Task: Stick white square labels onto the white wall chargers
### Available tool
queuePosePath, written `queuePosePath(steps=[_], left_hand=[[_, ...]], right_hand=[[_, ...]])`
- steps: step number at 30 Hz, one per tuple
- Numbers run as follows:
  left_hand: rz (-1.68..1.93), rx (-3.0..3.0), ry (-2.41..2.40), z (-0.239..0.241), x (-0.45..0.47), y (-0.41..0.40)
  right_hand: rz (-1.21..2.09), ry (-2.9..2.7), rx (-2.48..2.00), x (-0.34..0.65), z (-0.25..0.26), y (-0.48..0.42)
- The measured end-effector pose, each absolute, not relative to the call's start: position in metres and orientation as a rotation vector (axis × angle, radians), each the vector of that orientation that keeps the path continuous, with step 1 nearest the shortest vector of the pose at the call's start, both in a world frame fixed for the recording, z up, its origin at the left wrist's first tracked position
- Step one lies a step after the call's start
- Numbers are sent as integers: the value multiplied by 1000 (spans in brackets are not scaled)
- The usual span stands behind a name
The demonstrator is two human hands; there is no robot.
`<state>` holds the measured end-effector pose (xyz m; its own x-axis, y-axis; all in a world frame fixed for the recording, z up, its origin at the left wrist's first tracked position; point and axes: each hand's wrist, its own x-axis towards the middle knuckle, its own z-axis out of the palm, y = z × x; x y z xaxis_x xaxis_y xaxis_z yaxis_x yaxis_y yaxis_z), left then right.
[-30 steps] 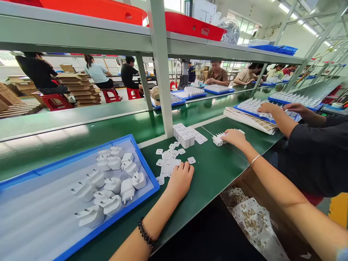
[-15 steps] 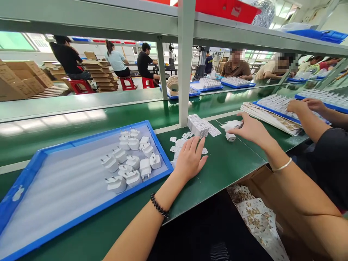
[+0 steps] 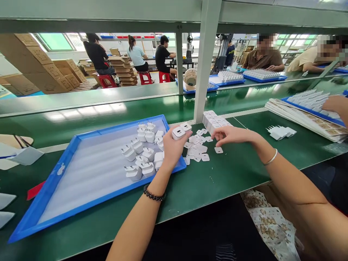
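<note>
The left hand grasped a white charger plug just above the blue tray's right corner, while the right hand pinched at the loose white stickers on the green bench. About a dozen plugs lay in the tray and a finished batch sat well apart to the right, so the work looked far from finished.

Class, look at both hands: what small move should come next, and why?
Probably the right hand should pinch one small white sticker from the loose pile and bring it to the white charger held up in the left hand; its fingertips already touch the pile.
</note>
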<state>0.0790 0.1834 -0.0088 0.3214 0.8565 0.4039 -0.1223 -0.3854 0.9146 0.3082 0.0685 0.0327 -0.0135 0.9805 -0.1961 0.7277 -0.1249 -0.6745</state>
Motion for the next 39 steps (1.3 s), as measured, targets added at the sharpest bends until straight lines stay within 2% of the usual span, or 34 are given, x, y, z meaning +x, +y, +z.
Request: queuePosePath(steps=[7, 16, 23, 30, 35, 39], left_hand=[[1168, 1486, 724, -17, 85, 178], [1146, 1728, 633, -16, 88, 160], [1189, 1902, 459, -24, 87, 156], [1164, 1980, 376, -23, 86, 153], [1193, 2017, 391, -21, 86, 153], [1170, 2039, 346, -21, 85, 151]], right_hand=[[979, -1737, -2047, 319, -6, 72], [1282, -1548, -1549, 319, 35, 81], [1181, -1217, -1197, 307, 27, 71], [1010, -1241, -1200, 283, 21, 55], [1062, -1216, -1167, 266, 24, 47], [922, -1339, -1218, 265, 26, 47]])
